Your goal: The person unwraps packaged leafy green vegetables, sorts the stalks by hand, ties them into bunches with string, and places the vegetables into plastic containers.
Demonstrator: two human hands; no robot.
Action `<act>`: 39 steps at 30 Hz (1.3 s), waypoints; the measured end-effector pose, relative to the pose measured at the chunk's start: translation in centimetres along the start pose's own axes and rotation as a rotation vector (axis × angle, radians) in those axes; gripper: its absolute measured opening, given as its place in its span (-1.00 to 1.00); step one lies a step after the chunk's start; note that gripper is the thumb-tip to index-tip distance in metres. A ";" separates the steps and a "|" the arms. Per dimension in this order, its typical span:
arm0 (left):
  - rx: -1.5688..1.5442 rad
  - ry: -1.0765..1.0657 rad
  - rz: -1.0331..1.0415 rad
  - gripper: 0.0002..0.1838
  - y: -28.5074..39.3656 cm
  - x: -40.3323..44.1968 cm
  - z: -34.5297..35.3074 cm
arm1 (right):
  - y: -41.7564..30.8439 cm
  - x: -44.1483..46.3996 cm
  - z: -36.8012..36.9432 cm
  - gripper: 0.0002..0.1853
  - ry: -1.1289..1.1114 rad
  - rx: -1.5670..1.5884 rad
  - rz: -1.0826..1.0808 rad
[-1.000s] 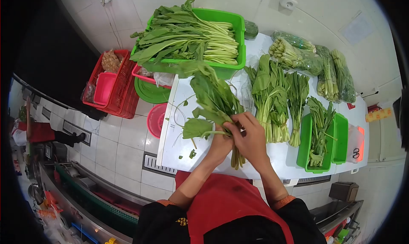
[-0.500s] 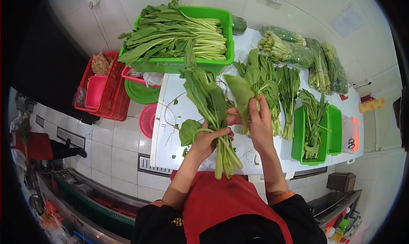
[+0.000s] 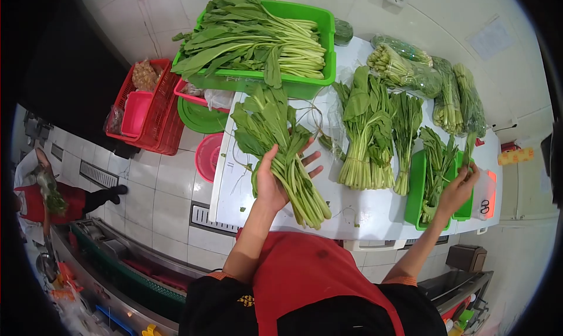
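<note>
My left hand [image 3: 271, 182] holds a loose bunch of leafy greens [image 3: 287, 154]. Its thumb lies on the near side and the spread fingers show beyond the stems. Leaves point away from me and the cut stem ends hang toward the red apron. Far to the right, my right hand [image 3: 457, 190] pinches a single green leaf [image 3: 469, 149] upright. That hand is over the smaller green bins, beside one [image 3: 414, 186] with loose greens in it. Bundled greens [image 3: 363, 133] and a slimmer bundle [image 3: 404, 142] lie on the white table [image 3: 328, 213] between my hands.
A large green tub [image 3: 329, 48] heaped with greens stands at the back. Plastic-wrapped vegetables [image 3: 404, 69] lie at the back right. Scissors [image 3: 484, 207] are at the right end. Red crates [image 3: 167, 122] and a pink basin [image 3: 206, 157] are left. Another person [image 3: 61, 198] stands far left.
My right hand has carried the leaf from beside the bunch to the right, over the small green bins. My left hand has shifted slightly left and its fingers have spread around the bunch.
</note>
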State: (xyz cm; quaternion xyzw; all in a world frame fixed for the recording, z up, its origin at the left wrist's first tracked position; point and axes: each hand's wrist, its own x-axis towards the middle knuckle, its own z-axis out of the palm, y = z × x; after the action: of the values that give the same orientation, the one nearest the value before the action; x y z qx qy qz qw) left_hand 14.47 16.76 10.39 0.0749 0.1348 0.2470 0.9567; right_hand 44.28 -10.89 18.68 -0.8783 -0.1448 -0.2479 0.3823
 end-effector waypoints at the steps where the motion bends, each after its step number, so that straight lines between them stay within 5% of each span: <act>1: -0.033 -0.018 0.022 -0.37 0.0 0.1 -0.1 | 0.7 -0.5 -0.1 -0.63 -0.005 -0.003 0.002; 3: -0.066 -0.019 0.033 -0.37 0.1 0.2 -0.4 | 2.1 -1.1 -0.3 -0.61 0.058 -1.038 -0.118; 4: -0.099 -0.023 0.047 -0.38 0.2 0.3 -0.7 | 1.7 -1.4 -0.3 -0.61 0.060 -1.042 -0.111; 6: -0.065 0.011 0.041 -0.36 -0.4 1.0 -2.5 | -1.1 -3.6 0.5 -0.59 -0.318 -0.129 -0.230; 8: -0.253 -0.333 0.028 -0.32 -0.6 1.5 -3.2 | -6.3 -7.2 2.0 -0.62 -0.727 0.287 -0.094; 10: -0.256 -0.374 -0.002 -0.33 -1.0 1.4 -2.3 | -11.3 -10.8 3.1 -0.57 -1.014 0.472 -0.227; 12: -0.481 -0.728 -0.026 -0.41 -1.9 1.6 -1.2 | -13.1 -13.4 4.7 -0.32 -1.346 0.620 -0.252; 14: -0.429 -0.930 0.006 -0.22 -2.4 2.2 -0.3 | -15.8 -14.2 4.6 -0.14 -1.606 0.625 -0.243; 16: -0.267 -0.888 0.086 -0.18 -2.8 1.9 0.8 | -16.9 -15.4 4.6 -0.16 -1.512 0.543 -0.208; 18: -0.300 -1.093 0.185 -0.07 -2.0 3.2 -0.3 | -18.0 -14.6 4.4 -0.20 -1.525 0.462 -0.191; 20: -0.126 -0.734 0.107 0.02 -1.5 3.0 -2.9 | -17.9 -14.6 4.7 -0.23 -1.529 0.370 -0.162; 22: -0.118 -0.640 0.149 0.12 -1.9 3.0 -3.1 | -16.5 -16.0 5.9 -0.36 -1.036 0.047 -0.629; 24: 0.048 0.154 0.167 0.18 -2.5 2.8 -2.1 | -16.4 -16.1 6.1 -0.39 -1.012 -0.042 -0.624; 26: 0.002 0.112 0.150 0.22 -3.3 1.8 -3.1 | -15.4 -16.8 6.8 -0.42 -0.906 -0.226 -0.702; 29: -0.050 -0.340 0.169 -0.01 -3.9 0.9 -4.9 | -13.8 -19.4 7.4 -0.44 -0.840 -0.341 -0.782; 30: -0.052 -0.336 0.169 -0.01 -3.8 0.8 -5.3 | -13.6 -19.6 7.2 -0.44 -0.845 -0.342 -0.781; 32: 0.439 -0.067 0.180 -0.02 -3.0 0.3 -4.9 | -14.5 -19.3 6.1 -0.54 -0.956 -0.043 -0.722; 33: 0.285 0.004 0.128 -0.10 -2.2 0.0 -4.6 | -14.8 -18.7 5.9 -0.54 -1.101 -0.023 -0.616; 36: 0.034 -0.060 0.010 -0.18 -0.7 -0.4 -4.3 | -14.2 -17.1 7.8 -0.62 -0.968 0.213 -0.498; 37: 0.022 -0.045 -0.007 -0.22 -0.7 -0.5 -3.8 | -15.8 -16.2 7.6 -0.70 -1.012 0.256 -0.301; 39: 0.083 -0.045 -0.032 -0.22 -0.8 -0.8 -2.0 | -16.7 -15.4 9.1 -0.72 -0.869 0.330 -0.460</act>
State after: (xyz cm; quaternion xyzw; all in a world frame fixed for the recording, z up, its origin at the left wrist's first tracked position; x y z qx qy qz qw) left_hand 13.56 15.88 8.45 0.1181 0.1245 0.2238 0.9594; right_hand 26.95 6.00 14.98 -0.7737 -0.5167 0.0881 0.3559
